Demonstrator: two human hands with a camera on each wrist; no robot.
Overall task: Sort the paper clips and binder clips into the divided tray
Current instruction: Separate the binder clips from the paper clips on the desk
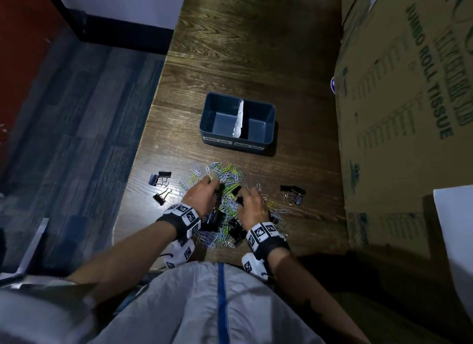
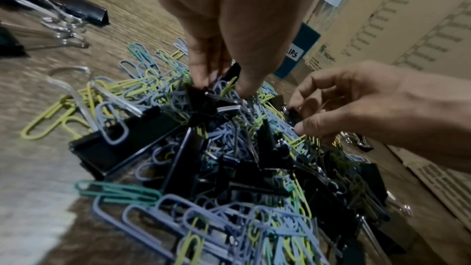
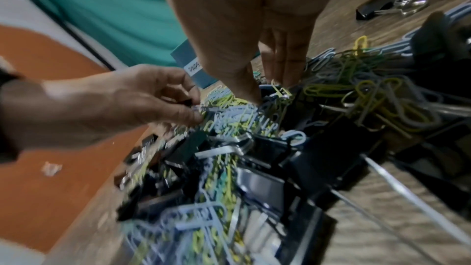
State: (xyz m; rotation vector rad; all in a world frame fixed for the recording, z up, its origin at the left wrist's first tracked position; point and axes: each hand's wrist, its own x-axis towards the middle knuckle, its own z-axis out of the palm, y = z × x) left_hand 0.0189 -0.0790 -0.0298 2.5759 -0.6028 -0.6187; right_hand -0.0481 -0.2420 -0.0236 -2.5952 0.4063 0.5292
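Both hands are in the clip pile (image 1: 225, 205), left hand (image 1: 202, 199) pinching a binder clip (image 2: 203, 98), right hand (image 1: 252, 206) pinching another (image 2: 292, 111).

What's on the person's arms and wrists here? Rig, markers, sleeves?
Both forearms are bare, no sleeves reaching the wrists. The left hand and right hand are ungloved. Each wrist carries a dark wrist band topped with white blocks printed with black square fiducial markers, and a white marker-covered camera unit hangs beneath. A thin dark cable loops off the left unit.
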